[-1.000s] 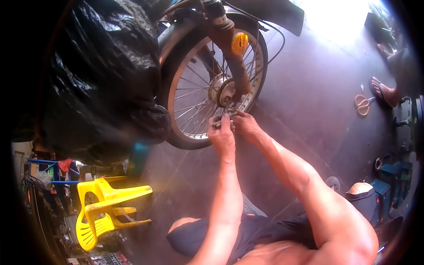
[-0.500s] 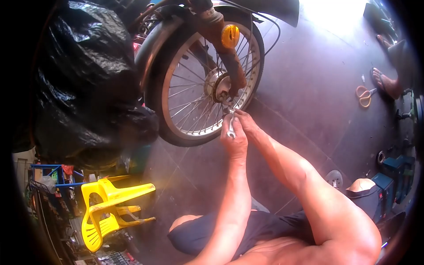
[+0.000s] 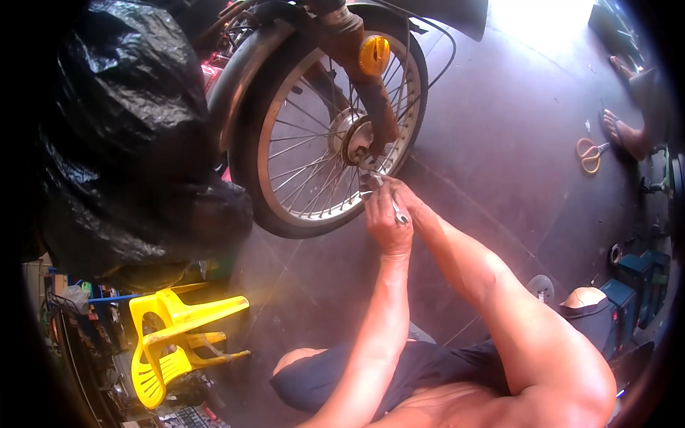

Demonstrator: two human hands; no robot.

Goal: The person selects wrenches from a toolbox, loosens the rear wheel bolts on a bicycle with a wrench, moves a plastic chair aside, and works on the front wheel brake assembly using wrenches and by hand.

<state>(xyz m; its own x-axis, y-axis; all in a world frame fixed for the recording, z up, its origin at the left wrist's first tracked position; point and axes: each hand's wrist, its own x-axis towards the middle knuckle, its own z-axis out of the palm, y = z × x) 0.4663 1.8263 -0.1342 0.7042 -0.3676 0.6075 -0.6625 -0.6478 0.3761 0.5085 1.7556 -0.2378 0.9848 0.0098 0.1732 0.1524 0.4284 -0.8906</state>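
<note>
A silver open-end wrench (image 3: 400,213), partly covered by the fingers gripping it, slants beneath the hub (image 3: 359,141) of a motorcycle's wire-spoked front wheel (image 3: 338,130), its forked end pointing downward. The wheel, mounted in place, wears a black tyre (image 3: 245,160) around a scuffed, brownish-stained metal rim (image 3: 266,160).

The wrench (image 3: 399,212) mid-frame is silvery, the tyre (image 3: 246,150) black, the rim (image 3: 265,143) pale, the fork leg (image 3: 376,107) mottled rusty brown, the reflector (image 3: 374,55) amber. Upper left — a glossy black bag (image 3: 128,128); lower left — a yellow, slatted chair (image 3: 193,317). The floor (image 3: 485,157) is purplish grey, thinly lined.
</note>
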